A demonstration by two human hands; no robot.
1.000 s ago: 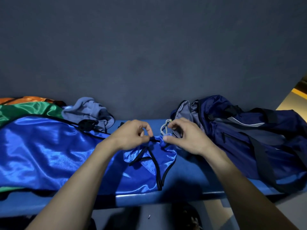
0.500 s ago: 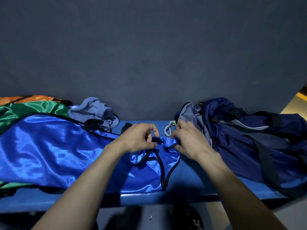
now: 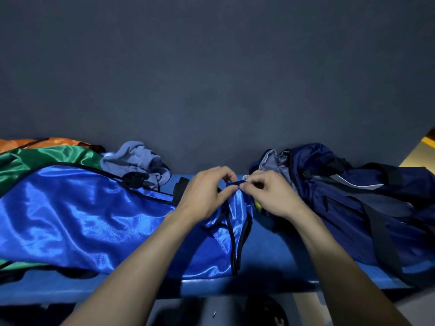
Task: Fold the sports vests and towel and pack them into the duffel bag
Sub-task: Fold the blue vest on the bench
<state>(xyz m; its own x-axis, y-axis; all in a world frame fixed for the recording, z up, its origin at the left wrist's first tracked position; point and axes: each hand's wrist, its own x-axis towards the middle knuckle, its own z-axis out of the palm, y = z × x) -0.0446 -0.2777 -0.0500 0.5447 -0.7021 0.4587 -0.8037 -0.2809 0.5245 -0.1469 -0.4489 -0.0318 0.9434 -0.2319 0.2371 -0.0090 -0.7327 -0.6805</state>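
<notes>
- The left hand (image 3: 207,196) and the right hand (image 3: 270,196) meet at the middle of the blue bench (image 3: 270,250), each pinching the black-trimmed shoulder strap of the blue vest (image 3: 82,220) between thumb and fingertips; the strap end is raised just off the bench between them.
- Holding the strap by its narrow top likely serves to line up the two shoulder edges, so that the slippery satin can be folded squarely rather than bunching.
- The blue vest lies spread lengthwise along the bench, its body stretching to the left and its near edge at the bench's front lip; it is not yet folded.
- Under and beyond it at the far left lie a green vest (image 3: 47,158) and an orange vest (image 3: 51,142), stacked so that each waits its turn.
- The grey towel (image 3: 138,158) sits crumpled at the far side against the wall (image 3: 211,78), just left of the hands, unfolded.
- The navy duffel bag (image 3: 353,196) rests on the right end of the bench, just beside the right hand, its mouth gaping open toward the hands, handy for packing.
- A small pale clip (image 3: 245,177) peeks out beyond the fingers; what it belongs to cannot be told.
- The task appears to be in an early stage: nothing visibly packed.
</notes>
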